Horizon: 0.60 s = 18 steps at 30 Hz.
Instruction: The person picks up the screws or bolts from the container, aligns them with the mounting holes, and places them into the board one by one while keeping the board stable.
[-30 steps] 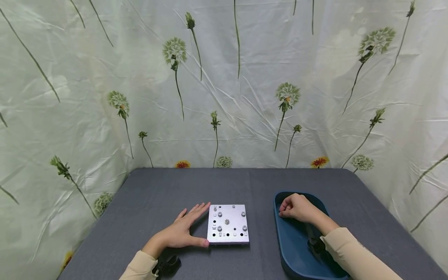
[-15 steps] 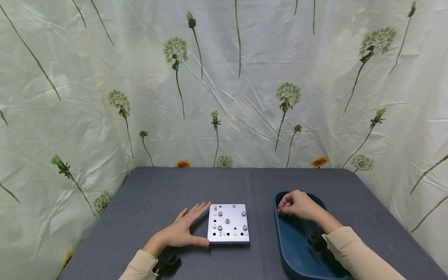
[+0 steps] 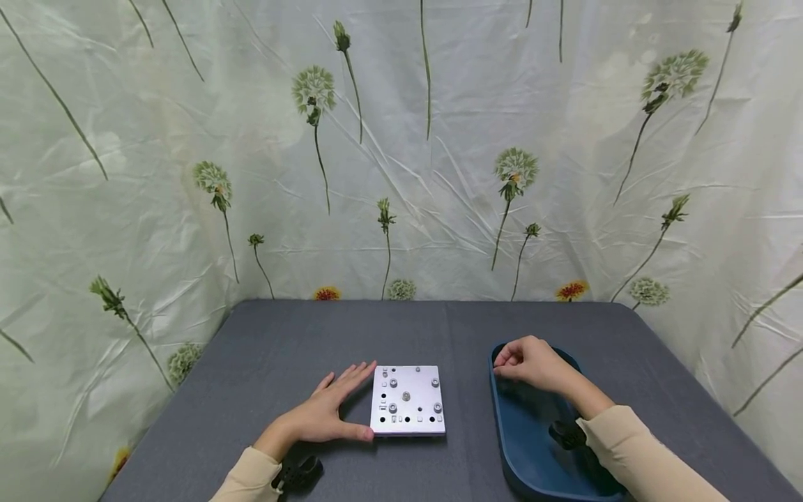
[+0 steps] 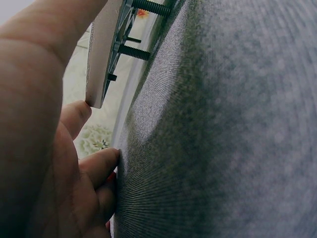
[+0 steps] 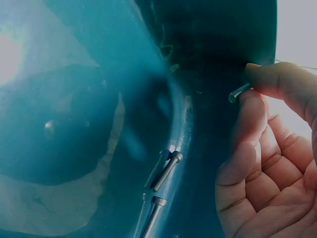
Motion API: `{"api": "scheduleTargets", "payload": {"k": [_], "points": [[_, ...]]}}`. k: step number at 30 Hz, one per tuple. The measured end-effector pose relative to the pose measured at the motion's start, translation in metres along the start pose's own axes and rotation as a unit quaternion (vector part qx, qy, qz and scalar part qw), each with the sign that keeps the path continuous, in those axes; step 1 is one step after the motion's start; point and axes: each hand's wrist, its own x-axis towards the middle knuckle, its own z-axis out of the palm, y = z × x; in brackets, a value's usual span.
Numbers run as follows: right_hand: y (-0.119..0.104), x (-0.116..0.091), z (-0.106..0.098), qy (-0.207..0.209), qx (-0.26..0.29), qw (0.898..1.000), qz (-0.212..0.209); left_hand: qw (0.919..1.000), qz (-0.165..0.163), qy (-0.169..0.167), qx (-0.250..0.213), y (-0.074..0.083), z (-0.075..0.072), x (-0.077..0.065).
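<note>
A square silver metal plate (image 3: pixel 408 411) with holes and socket-head screws lies on the grey-covered table. My left hand (image 3: pixel 323 416) has its fingers spread and straight, the thumb and a fingertip touching the plate's left corners. In the left wrist view, threaded screw ends (image 4: pixel 134 52) stick out from the plate's underside. My right hand (image 3: pixel 533 364) is over the far left end of the blue tray (image 3: pixel 523 450). In the right wrist view, its thumb and forefinger pinch a small shiny metal pin (image 5: pixel 239 92). Two socket-head screws (image 5: pixel 167 171) lie at the tray's inner edge.
The tray's raised wall stands to the right of the plate. Black wrist devices (image 3: pixel 301 476) sit at both cuffs. A hanging cloth (image 3: pixel 401 153) with dandelion print rises behind the table.
My right hand has moved slightly up and to the left, toward the tray's far left rim. My left hand and the plate have stayed where they were.
</note>
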Motion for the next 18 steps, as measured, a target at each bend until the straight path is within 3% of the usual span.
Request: {"api": "scheduleTargets", "payload": {"k": [18], "points": [[-0.017,0.002,-0.012,0.031,0.031,0.999,0.029,0.9999,-0.008,-0.007,0.008,0.002,-0.001,0.0]]}}
